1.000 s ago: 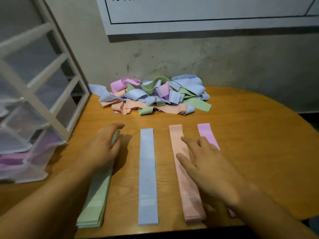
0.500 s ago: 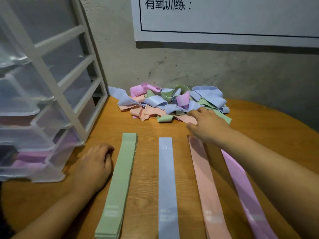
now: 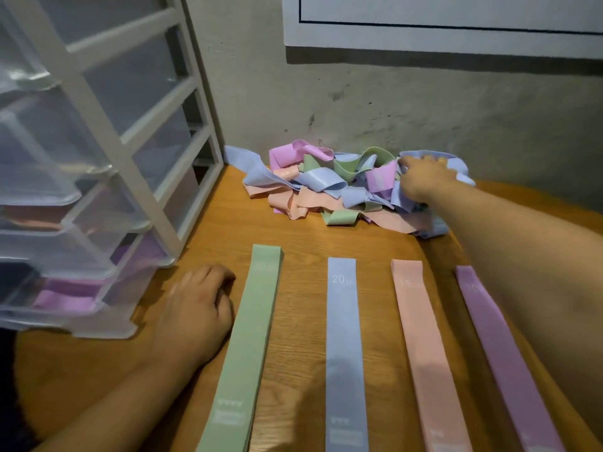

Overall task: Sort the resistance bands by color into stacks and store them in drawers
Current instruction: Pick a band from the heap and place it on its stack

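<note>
A tangled pile of bands (image 3: pixel 313 187) in pink, green, blue and peach lies at the back of the wooden table (image 3: pixel 300 243) by the wall. In front, flat bands lie side by side: a green stack (image 3: pixel 248 337), a blue band (image 3: pixel 344 347), a peach band (image 3: pixel 424 350) and a pink band (image 3: pixel 499 353). My right hand (image 3: pixel 421 181) reaches into the pile's right end, fingers curled on a blue band (image 3: pixel 456 161). My left hand (image 3: pixel 195 311) rests on the table left of the green stack, fingers loosely curled, holding nothing.
A white-framed unit of clear plastic drawers (image 3: pixel 98 177) stands at the left; peach and pink bands show through its lower drawers. A grey wall with a white poster (image 3: pixel 440 24) closes off the back. The table's round edge curves away at the right.
My right hand has moved from the pile's front edge farther back and right onto the blue band at the pile's top. My left hand has stayed beside the green stack.
</note>
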